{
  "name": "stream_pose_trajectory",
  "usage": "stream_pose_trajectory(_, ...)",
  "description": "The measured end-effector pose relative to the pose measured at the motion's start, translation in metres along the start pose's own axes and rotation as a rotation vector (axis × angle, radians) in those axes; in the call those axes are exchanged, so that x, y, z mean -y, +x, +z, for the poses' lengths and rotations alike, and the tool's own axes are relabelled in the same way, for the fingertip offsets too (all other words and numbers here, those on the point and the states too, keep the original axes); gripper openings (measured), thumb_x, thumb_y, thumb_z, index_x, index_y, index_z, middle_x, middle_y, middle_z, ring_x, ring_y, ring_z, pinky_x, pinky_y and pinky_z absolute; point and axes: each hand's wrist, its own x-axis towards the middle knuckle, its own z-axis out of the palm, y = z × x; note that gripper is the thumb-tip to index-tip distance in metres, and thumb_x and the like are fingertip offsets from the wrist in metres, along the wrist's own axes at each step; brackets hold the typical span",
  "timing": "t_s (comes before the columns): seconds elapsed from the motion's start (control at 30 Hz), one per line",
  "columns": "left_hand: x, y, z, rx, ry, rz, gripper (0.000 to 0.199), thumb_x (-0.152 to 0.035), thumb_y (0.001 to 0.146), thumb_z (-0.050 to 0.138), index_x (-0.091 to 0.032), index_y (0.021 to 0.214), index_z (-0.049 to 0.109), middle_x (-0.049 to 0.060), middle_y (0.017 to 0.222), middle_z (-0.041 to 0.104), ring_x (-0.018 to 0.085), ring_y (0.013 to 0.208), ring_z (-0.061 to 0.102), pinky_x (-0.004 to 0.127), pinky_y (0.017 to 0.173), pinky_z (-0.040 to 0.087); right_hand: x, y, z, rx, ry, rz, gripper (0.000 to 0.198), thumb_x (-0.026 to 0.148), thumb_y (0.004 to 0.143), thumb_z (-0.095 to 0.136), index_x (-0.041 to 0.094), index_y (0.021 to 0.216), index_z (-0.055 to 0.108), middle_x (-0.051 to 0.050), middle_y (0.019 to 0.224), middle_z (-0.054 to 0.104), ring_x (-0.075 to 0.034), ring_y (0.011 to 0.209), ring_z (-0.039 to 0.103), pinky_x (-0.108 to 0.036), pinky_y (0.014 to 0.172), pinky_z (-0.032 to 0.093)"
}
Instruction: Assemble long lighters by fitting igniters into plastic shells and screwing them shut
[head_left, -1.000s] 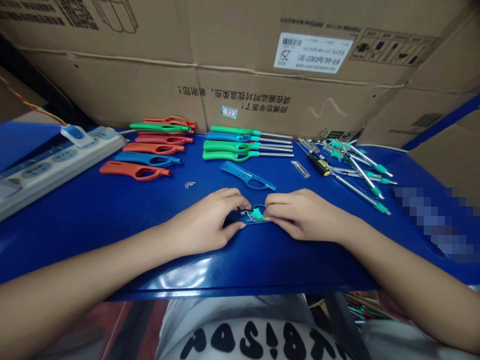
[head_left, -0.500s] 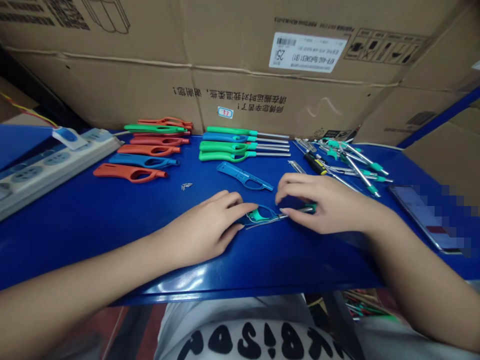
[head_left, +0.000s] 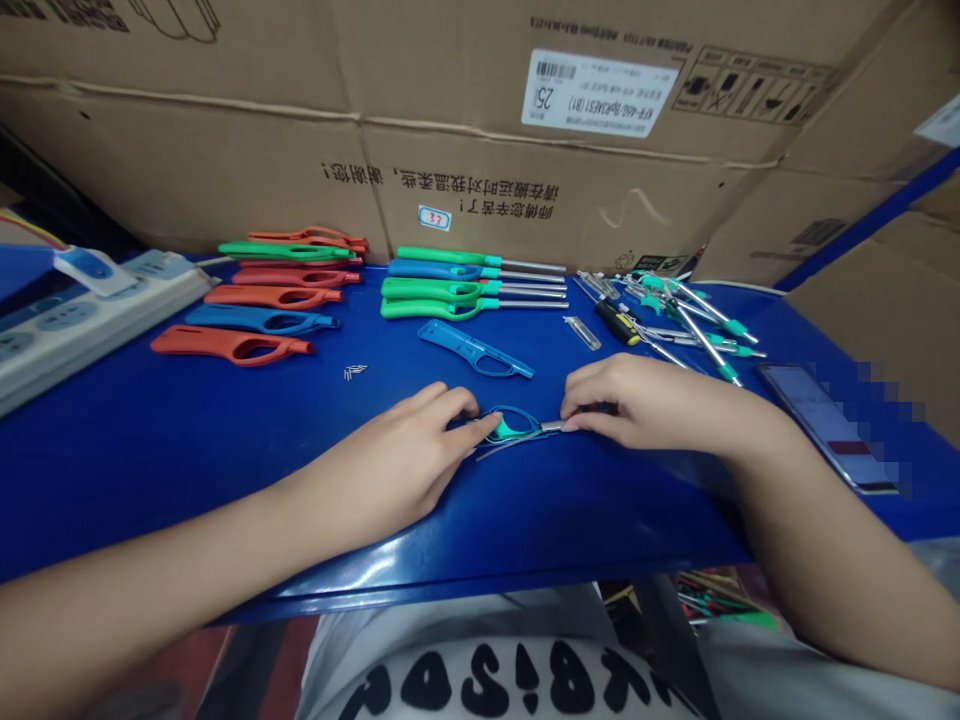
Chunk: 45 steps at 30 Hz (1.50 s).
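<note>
My left hand [head_left: 420,445] is closed on a blue lighter handle shell [head_left: 523,410], with its thumb by the green trigger [head_left: 512,431] set inside. A thin wire or tube trails from the shell towards me. Pinched in my right hand [head_left: 637,400] is the metal lighter tube [head_left: 552,427], at the shell's narrow right end; those fingers hide the tube's far part. Just beyond both hands lies a loose blue shell half [head_left: 476,350], touched by neither.
Orange, blue and green shells [head_left: 232,346] lie at the left, near a power strip [head_left: 45,345]. Lighters with metal tubes [head_left: 532,303] sit at the back. To the right are a screwdriver [head_left: 616,322], tube parts [head_left: 690,315] and a phone [head_left: 817,425]. Small screws [head_left: 355,371] lie left of centre.
My right fingers have closed together around the metal tube, covering its green end. My left hand keeps hold of the shell. The whole view has shifted slightly.
</note>
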Motion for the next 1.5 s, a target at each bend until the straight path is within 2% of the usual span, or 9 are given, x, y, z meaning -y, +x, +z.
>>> stream_pose_trajectory(0.17, 0.000, 0.000, 0.001, 0.017, 0.013, -0.008, 0.046, -0.012, 0.100, 0.043, -0.019, 0.144, 0.056, 0.014, 0.121, 0.059, 0.028, 0.107, 0.055, 0.044, 0.092, 0.055, 0.010, -0.003, 0.001, -0.010, -0.112, 0.033, 0.010, 0.016, 0.089, 0.062, 0.021, 0.092, 0.070, -0.003, 0.088, 0.070, -0.017, 0.076, 0.063, -0.028, 0.067, 0.040)
stream_pose_trajectory(0.27, 0.001, -0.001, 0.002, 0.016, 0.032, -0.011, 0.047, -0.011, 0.100, 0.043, -0.019, 0.145, 0.055, 0.014, 0.120, 0.058, 0.028, 0.106, 0.055, 0.044, 0.093, 0.054, 0.015, -0.003, 0.001, -0.015, -0.179, 0.042, 0.009, 0.016, 0.091, 0.060, 0.021, 0.094, 0.068, -0.003, 0.090, 0.069, -0.017, 0.076, 0.061, -0.028, 0.065, 0.037)
stream_pose_trajectory(0.47, 0.003, -0.003, 0.005, -0.036, 0.046, -0.009, 0.049, -0.009, 0.098, 0.044, -0.015, 0.145, 0.055, 0.015, 0.119, 0.058, 0.028, 0.106, 0.054, 0.044, 0.093, 0.054, 0.027, 0.000, -0.002, 0.037, -0.345, 0.080, 0.017, 0.014, 0.097, 0.052, 0.019, 0.093, 0.069, -0.004, 0.093, 0.068, -0.018, 0.081, 0.063, -0.030, 0.065, 0.035)
stream_pose_trajectory(0.63, 0.004, -0.003, 0.009, -0.069, 0.060, 0.002, 0.049, -0.008, 0.098, 0.044, -0.014, 0.145, 0.056, 0.015, 0.119, 0.057, 0.029, 0.106, 0.054, 0.045, 0.093, 0.054, 0.041, 0.003, 0.000, 0.104, -0.491, 0.118, 0.020, 0.004, 0.092, 0.053, 0.015, 0.095, 0.070, -0.007, 0.094, 0.068, -0.022, 0.091, 0.064, -0.032, 0.068, 0.037)
stream_pose_trajectory(0.73, 0.004, -0.003, 0.009, -0.070, 0.073, 0.006, 0.049, -0.008, 0.098, 0.044, -0.012, 0.145, 0.055, 0.015, 0.117, 0.057, 0.029, 0.105, 0.053, 0.046, 0.092, 0.055, 0.047, 0.005, 0.005, 0.151, -0.547, 0.112, 0.020, 0.004, 0.093, 0.053, 0.013, 0.094, 0.071, -0.010, 0.095, 0.069, -0.025, 0.094, 0.063, -0.034, 0.069, 0.039)
stream_pose_trajectory(0.97, 0.001, -0.002, 0.007, -0.053, 0.061, -0.011, 0.048, -0.008, 0.097, 0.044, -0.013, 0.143, 0.058, 0.015, 0.116, 0.058, 0.028, 0.106, 0.053, 0.044, 0.094, 0.054, 0.051, 0.009, 0.013, 0.216, -0.621, 0.102, 0.022, 0.007, 0.096, 0.052, 0.012, 0.094, 0.073, -0.012, 0.093, 0.069, -0.027, 0.091, 0.063, -0.035, 0.062, 0.038)
stream_pose_trajectory(1.27, 0.004, -0.001, 0.009, -0.038, 0.037, -0.013, 0.047, -0.010, 0.099, 0.043, -0.015, 0.144, 0.057, 0.015, 0.116, 0.057, 0.028, 0.106, 0.053, 0.043, 0.093, 0.053, 0.043, 0.006, 0.015, 0.213, -0.670, 0.042, 0.025, 0.009, 0.099, 0.049, 0.012, 0.097, 0.074, -0.013, 0.093, 0.071, -0.026, 0.089, 0.064, -0.035, 0.061, 0.037)
stream_pose_trajectory(1.5, 0.004, 0.000, 0.008, -0.029, 0.015, -0.015, 0.046, -0.009, 0.099, 0.041, -0.016, 0.141, 0.059, 0.014, 0.116, 0.056, 0.027, 0.104, 0.052, 0.044, 0.093, 0.053, 0.063, 0.022, 0.011, 0.331, -0.663, 0.156, 0.023, 0.001, 0.089, 0.056, 0.011, 0.090, 0.076, -0.016, 0.092, 0.074, -0.027, 0.086, 0.067, -0.033, 0.058, 0.034)
